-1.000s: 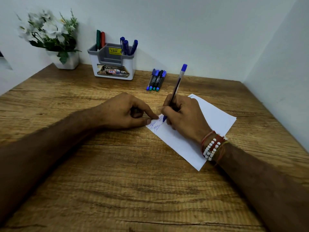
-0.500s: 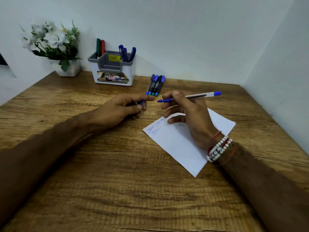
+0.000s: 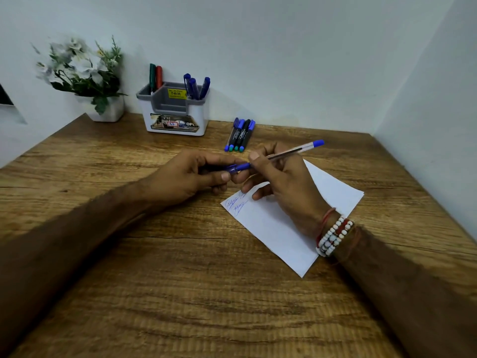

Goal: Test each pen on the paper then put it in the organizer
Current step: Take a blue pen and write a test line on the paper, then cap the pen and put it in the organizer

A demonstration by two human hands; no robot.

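**One Pen Tested, Cap Going On**

Holding a clear pen (image 3: 284, 154) in the right hand (image 3: 286, 187), pinched between thumb and fingers, well in front of the organizer (image 3: 175, 117) and a little to its right. Pinching a small blue cap (image 3: 233, 168) in the left hand (image 3: 191, 177), right at the writing end of that pen. Looks like pushing the cap on. Cannot tell if it is all the way on.

Seems finished with testing this one, going by the blue scribbles (image 3: 236, 204) on the near corner of the paper (image 3: 333, 200). Lying flat on the surface (image 3: 180, 280), in front of the organizer and to its right, partly under the right hand.

Already put away, by the look of it: a green and a red pen (image 3: 155, 76) standing in the organizer's back left pocket, and about three blue pens (image 3: 196, 86) in its back right pocket.

Left to do for the pen in the hands: close it, carry it up to the organizer, drop it in.

Then on to the four markers (image 3: 240, 135) lying side by side just to the right of the organizer. Caps on, not yet picked up, so most likely not tested.

Around halfway through, at a guess.

Nothing else to move: only a flower pot (image 3: 105, 112) just left of the organizer.
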